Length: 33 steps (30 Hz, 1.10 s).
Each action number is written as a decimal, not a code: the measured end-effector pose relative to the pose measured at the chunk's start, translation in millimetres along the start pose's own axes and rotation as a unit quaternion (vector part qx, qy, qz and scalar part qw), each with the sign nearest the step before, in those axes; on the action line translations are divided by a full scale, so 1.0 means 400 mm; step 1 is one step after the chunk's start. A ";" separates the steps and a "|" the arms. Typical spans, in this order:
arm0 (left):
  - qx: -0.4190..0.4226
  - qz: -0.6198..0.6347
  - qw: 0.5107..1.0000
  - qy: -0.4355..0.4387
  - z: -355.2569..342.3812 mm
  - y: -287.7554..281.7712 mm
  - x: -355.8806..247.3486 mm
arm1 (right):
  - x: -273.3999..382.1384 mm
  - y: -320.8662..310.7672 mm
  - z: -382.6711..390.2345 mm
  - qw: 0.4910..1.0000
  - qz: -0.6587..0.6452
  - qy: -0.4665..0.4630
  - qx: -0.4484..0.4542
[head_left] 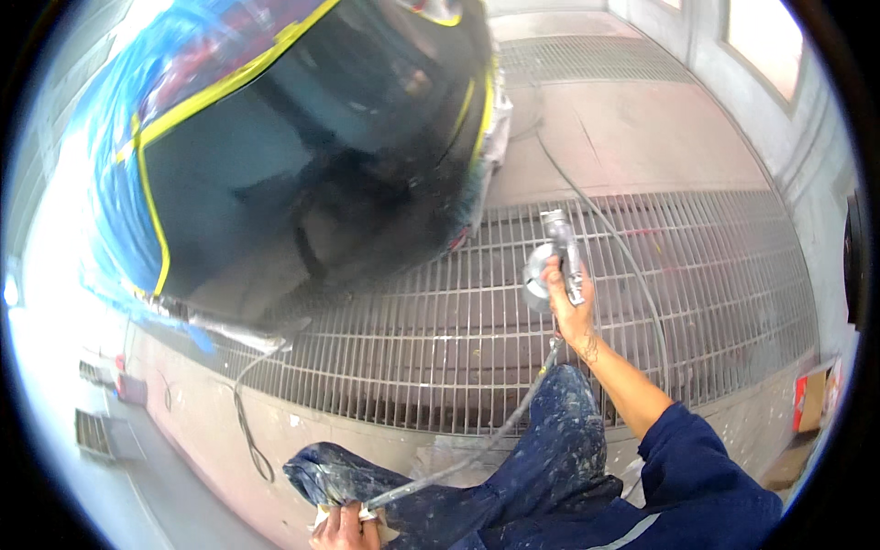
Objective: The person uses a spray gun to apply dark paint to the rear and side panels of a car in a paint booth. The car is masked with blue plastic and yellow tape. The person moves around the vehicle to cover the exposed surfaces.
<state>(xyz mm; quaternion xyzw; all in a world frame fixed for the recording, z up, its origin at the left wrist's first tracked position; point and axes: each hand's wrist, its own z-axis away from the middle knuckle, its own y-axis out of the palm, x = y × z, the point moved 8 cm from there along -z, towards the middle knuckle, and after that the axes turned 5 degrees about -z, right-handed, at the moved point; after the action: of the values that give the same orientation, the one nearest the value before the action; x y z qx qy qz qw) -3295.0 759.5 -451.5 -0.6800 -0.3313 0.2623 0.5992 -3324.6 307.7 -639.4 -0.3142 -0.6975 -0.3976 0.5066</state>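
My right hand (572, 310) is closed around the grip of a silver spray gun (562, 240), held out over the floor grating beside the car panel. A round, pale cup (538, 278) sits on the gun's left side. From below the gun, a grey air hose (477, 453) runs across my legs to my left hand (345, 530). That hand is closed on the hose near my left knee, with a pale cloth or paper (387, 530) around the fingers. A glossy dark car panel (275, 183), edged with yellow masking tape (220, 90), stands at the upper left.
Blue masking film (124, 206) covers the car around the panel. Metal floor grating (724, 275) stretches beneath the gun. Another hose (612, 229) trails over it on the right, and a dark looped cable (240, 403) hangs at left. A red and brown box (810, 401) stands by the right wall.
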 end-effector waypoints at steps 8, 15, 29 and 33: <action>-0.031 -0.004 0.998 -0.061 0.125 -0.008 0.099 | -0.069 0.202 0.147 0.986 0.140 -0.092 -0.011; -0.094 0.016 0.992 -0.088 0.204 -0.054 0.173 | -0.082 0.544 0.334 0.897 0.311 -0.025 0.315; -0.018 0.065 0.998 0.003 0.185 0.008 0.201 | 0.184 0.551 0.254 0.824 0.423 -0.212 0.310; -0.022 0.087 0.996 0.019 0.161 0.016 0.204 | 0.308 0.482 0.262 0.858 0.338 -0.322 0.216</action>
<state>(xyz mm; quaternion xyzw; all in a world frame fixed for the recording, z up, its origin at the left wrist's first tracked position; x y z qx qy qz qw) -3290.3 862.7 -463.8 -0.7242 -0.2657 0.2931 0.5648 -3246.0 497.2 -493.8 -0.5234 -0.7413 0.0822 0.4120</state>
